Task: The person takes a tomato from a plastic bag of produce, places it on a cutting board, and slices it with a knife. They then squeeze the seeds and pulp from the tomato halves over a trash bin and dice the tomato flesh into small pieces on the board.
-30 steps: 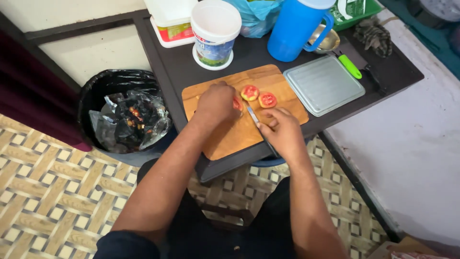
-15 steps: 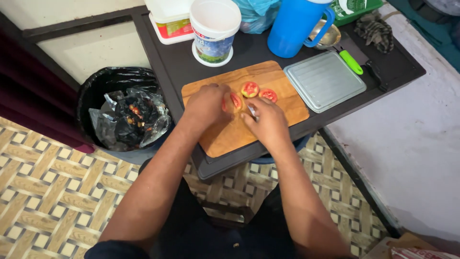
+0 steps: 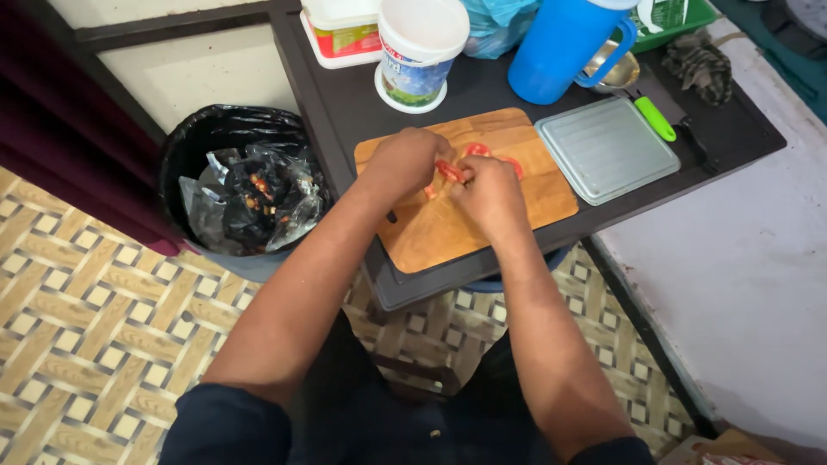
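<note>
My left hand and my right hand meet over a wooden cutting board on a black table. Between their fingertips they pinch a red tomato piece. Two more tomato slices lie on the board just beyond my right hand, partly hidden by it. A small dark tip sticks out from under my left wrist; I cannot tell what it is. No knife blade shows in either hand.
A black bin lined with a bag of scraps stands left of the table. Behind the board are a white tub, a blue jug, a clear ribbed lid and a green-handled knife. A white surface lies right.
My right hand held a knife over the board a second ago. Both hands have since come together on a tomato piece, and the blade has gone out of sight.
</note>
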